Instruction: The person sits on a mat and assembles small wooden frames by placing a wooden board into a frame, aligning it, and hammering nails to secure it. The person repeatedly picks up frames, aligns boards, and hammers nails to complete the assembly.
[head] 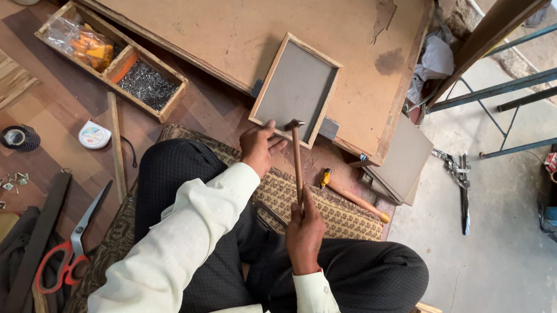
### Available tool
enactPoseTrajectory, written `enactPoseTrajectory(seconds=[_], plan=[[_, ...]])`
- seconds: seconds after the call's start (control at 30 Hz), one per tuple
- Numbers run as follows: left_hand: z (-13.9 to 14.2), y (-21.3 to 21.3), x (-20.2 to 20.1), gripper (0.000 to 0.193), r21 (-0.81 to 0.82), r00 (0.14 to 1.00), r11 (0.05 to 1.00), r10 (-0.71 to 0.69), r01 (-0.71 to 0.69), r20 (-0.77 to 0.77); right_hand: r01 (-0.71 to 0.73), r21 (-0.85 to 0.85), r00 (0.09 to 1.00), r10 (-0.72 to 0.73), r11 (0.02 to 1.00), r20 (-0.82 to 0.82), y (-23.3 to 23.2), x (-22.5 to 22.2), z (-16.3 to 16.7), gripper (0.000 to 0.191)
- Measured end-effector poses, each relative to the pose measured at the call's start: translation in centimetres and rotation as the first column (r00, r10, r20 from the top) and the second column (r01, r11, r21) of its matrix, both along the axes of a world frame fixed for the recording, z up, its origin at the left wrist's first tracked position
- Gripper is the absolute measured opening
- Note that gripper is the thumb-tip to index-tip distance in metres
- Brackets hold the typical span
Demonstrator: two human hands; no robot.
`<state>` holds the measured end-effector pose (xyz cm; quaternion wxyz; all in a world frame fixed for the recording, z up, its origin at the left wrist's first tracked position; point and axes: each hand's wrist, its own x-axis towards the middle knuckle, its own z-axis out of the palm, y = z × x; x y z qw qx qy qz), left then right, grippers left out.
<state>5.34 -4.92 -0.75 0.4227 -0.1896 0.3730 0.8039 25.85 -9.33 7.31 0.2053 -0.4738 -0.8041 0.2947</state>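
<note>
1. Hidden or unclear: whatever the left hand (258, 147) pinches at the frame's near rail is too small to make out. The right palm covers the butt of the hammer (296, 161) handle. The frame (295, 88) covers part of the board (235, 23) under it.
2. Hammer axis: runs nearly straight away from the person, tilted slightly. Metal head at the far end, sitting at the frame's near edge, close beside the left fingertips.
3. Hammer look: slim brown wooden handle, small dark metal head.
4. Right hand (304, 233): fingers wrapped shut around the lower handle, above the lap.
5. Left hand: fingers curled, tips bunched against the frame's near edge; exact grip cannot be told.
6. Frame: pale wood rim, grey panel inside, lying flat near the board's near edge.
7. Around: tray of nails (146, 83) along the board's left edge; red-handled scissors (69, 253) on the floor at left; yellow-tipped tool (353, 196) by the right knee.
</note>
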Motion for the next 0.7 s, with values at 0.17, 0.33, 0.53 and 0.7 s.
enactPoseTrajectory(seconds=[0.17,0.33,0.53,0.7], plan=[[-0.7,0.1,0.1,0.038,0.03,1.0,0.999,-0.02,0.02,0.009,0.008,0.112,0.995,0.003,0.994,-0.101,0.1,0.2,-0.2,0.048],[-0.7,0.0,0.1,0.032,0.029,0.999,0.999,-0.014,0.015,-0.036,0.001,0.022,1.0,-0.001,1.0,-0.009,0.2,0.4,-0.8,0.047],[-0.4,-0.1,0.2,0.025,0.025,0.998,1.0,-0.014,0.016,-0.053,-0.039,0.102,0.997,0.045,0.994,-0.063,0.4,0.6,-1.3,0.048],[-0.4,-0.2,0.2,0.026,-0.017,0.998,0.999,-0.046,0.045,-0.041,0.084,-0.051,0.984,-0.091,0.995,-0.151,0.4,0.8,-1.4,0.046]])
